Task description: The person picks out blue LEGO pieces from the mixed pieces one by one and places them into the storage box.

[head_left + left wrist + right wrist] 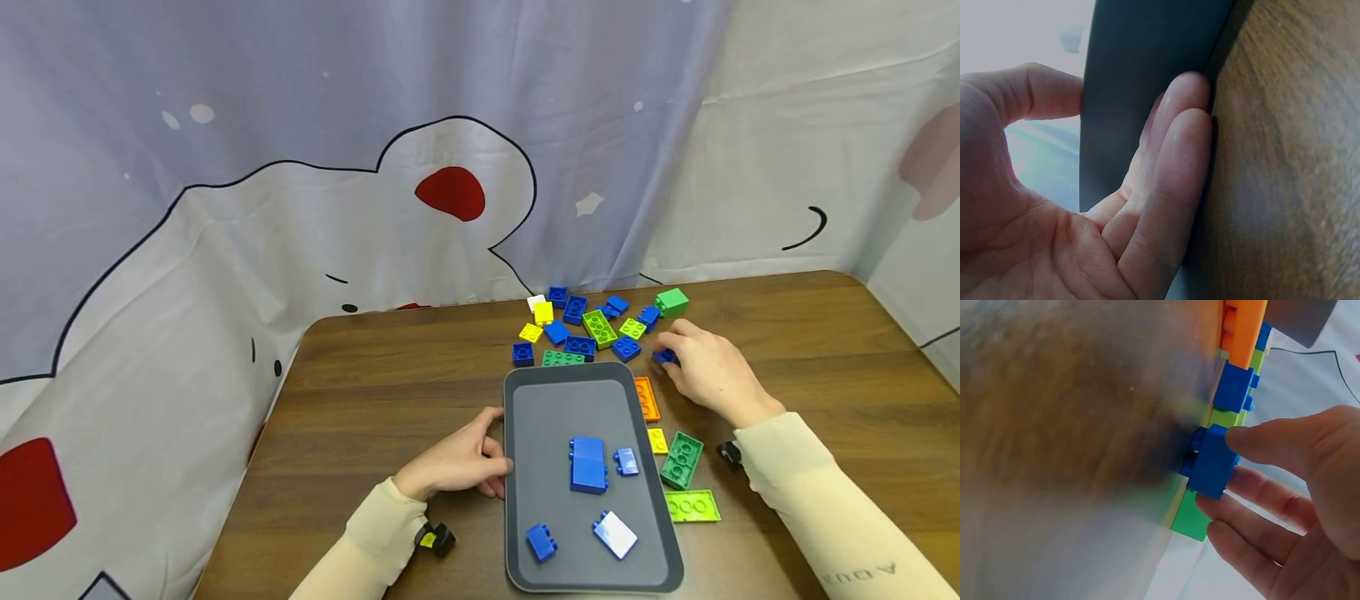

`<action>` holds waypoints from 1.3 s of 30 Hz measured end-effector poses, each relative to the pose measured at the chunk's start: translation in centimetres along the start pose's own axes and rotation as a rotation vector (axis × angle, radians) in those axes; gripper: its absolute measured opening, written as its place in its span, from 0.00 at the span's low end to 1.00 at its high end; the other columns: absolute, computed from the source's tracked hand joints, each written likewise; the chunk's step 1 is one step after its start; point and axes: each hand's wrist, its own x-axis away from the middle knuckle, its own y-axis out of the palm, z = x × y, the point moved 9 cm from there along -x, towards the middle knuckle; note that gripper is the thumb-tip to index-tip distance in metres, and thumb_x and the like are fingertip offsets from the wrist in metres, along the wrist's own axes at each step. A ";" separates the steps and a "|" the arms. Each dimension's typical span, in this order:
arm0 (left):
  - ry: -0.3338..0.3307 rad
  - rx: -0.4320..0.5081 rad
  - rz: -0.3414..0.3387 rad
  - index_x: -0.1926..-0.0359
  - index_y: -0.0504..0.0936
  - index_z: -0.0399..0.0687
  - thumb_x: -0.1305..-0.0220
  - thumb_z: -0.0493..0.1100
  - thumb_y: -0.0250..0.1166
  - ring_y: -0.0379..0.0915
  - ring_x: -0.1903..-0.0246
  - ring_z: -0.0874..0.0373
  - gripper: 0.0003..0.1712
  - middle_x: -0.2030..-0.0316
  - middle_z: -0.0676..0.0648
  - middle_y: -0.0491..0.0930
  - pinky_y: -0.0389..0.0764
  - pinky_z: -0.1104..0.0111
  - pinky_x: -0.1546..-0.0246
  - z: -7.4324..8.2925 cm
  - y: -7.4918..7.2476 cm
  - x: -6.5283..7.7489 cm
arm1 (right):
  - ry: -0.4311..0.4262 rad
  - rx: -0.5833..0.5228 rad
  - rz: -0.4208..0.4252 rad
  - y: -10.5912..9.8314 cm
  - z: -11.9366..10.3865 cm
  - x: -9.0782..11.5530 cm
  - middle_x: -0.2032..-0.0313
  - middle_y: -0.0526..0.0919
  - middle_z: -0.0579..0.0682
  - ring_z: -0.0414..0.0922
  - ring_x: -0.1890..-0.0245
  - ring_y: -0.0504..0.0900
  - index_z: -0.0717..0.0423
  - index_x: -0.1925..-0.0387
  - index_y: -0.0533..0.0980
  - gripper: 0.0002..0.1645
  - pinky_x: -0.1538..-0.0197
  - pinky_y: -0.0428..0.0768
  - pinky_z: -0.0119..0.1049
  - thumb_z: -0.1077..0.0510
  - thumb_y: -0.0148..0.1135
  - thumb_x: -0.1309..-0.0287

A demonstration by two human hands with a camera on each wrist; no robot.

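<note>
My left hand (467,457) holds the left side of a grey tray (536,375). In the left wrist view its thumb (1047,94) reaches over the rim, while the fingers (1179,144) lie against the outer wall, close to the wood. Right of the tray's far corner, my right hand (712,371) pinches a blue brick (1213,462) between thumb and fingers, its studs facing away from the palm. On the tray lie a larger blue block (588,467), a small light-blue brick (627,462), a blue brick (541,542) and a white-topped brick (617,533).
Beyond the tray spreads a cluster of bricks, among them a lime one (599,329) and a green one (672,302). Along its right side lie an orange brick (647,399), a yellow brick (657,441), a green brick (682,460) and a lime plate (692,506). A curtain (300,250) hangs behind the table.
</note>
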 end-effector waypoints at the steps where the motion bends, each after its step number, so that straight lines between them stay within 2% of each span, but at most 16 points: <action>1: 0.000 -0.001 0.000 0.19 0.46 0.45 0.34 0.40 0.64 0.88 0.73 0.50 0.50 0.71 0.44 0.86 0.89 0.61 0.69 0.0 0.0 0.0 | 0.005 -0.002 -0.005 0.0 0.1 0.1 0.56 0.81 0.56 0.53 0.66 0.83 0.57 0.54 0.84 0.15 0.58 0.85 0.56 0.66 0.71 0.44; 10: -0.005 0.001 0.000 0.19 0.46 0.45 0.34 0.40 0.64 0.88 0.73 0.50 0.50 0.72 0.45 0.85 0.89 0.61 0.70 -0.2 0.0 -0.1 | 0.054 0.000 -0.103 0.6 0.5 1.6 0.54 0.82 0.61 0.58 0.60 0.84 0.62 0.47 0.81 0.22 0.52 0.84 0.61 0.66 0.70 0.46; 13: -0.004 0.006 -0.001 0.20 0.46 0.45 0.34 0.39 0.64 0.88 0.73 0.49 0.50 0.72 0.45 0.85 0.89 0.61 0.70 0.0 0.1 0.0 | 0.051 0.001 -0.107 0.5 0.4 2.2 0.55 0.83 0.60 0.57 0.60 0.85 0.62 0.47 0.81 0.23 0.52 0.85 0.60 0.66 0.71 0.47; 18: -0.005 0.009 0.003 0.20 0.47 0.47 0.34 0.39 0.65 0.88 0.72 0.48 0.50 0.71 0.43 0.85 0.89 0.59 0.69 0.2 0.0 0.2 | 0.009 -0.007 -0.051 -0.5 -0.7 3.2 0.57 0.83 0.58 0.53 0.63 0.84 0.60 0.48 0.82 0.23 0.56 0.86 0.57 0.65 0.73 0.48; 23: -0.003 0.001 0.005 0.19 0.46 0.46 0.34 0.40 0.65 0.88 0.72 0.48 0.50 0.71 0.43 0.86 0.89 0.60 0.69 0.3 -0.1 0.2 | -0.020 -0.061 0.028 -2.0 -2.2 4.3 0.57 0.83 0.55 0.49 0.64 0.84 0.58 0.50 0.83 0.21 0.60 0.86 0.52 0.64 0.73 0.48; 31: -0.004 0.004 0.003 0.19 0.46 0.46 0.34 0.40 0.65 0.88 0.73 0.49 0.50 0.72 0.44 0.86 0.89 0.60 0.69 0.2 0.0 0.1 | -0.072 -0.116 0.089 -3.6 -5.7 6.2 0.56 0.85 0.47 0.39 0.69 0.80 0.52 0.51 0.84 0.22 0.68 0.82 0.38 0.61 0.78 0.50; 36: -0.008 0.009 0.001 0.19 0.46 0.47 0.34 0.40 0.65 0.88 0.72 0.47 0.50 0.71 0.43 0.85 0.89 0.59 0.69 0.1 0.0 0.1 | -0.143 -0.121 0.143 -4.7 -8.1 7.4 0.57 0.83 0.42 0.36 0.71 0.79 0.48 0.53 0.84 0.23 0.71 0.77 0.30 0.60 0.80 0.54; 39: -0.008 0.008 0.001 0.19 0.46 0.47 0.34 0.40 0.65 0.88 0.72 0.48 0.50 0.72 0.43 0.85 0.89 0.59 0.69 0.0 -0.1 0.0 | -0.190 -0.143 0.174 -5.2 -9.4 8.2 0.57 0.82 0.39 0.34 0.69 0.80 0.46 0.54 0.84 0.24 0.70 0.78 0.29 0.61 0.80 0.55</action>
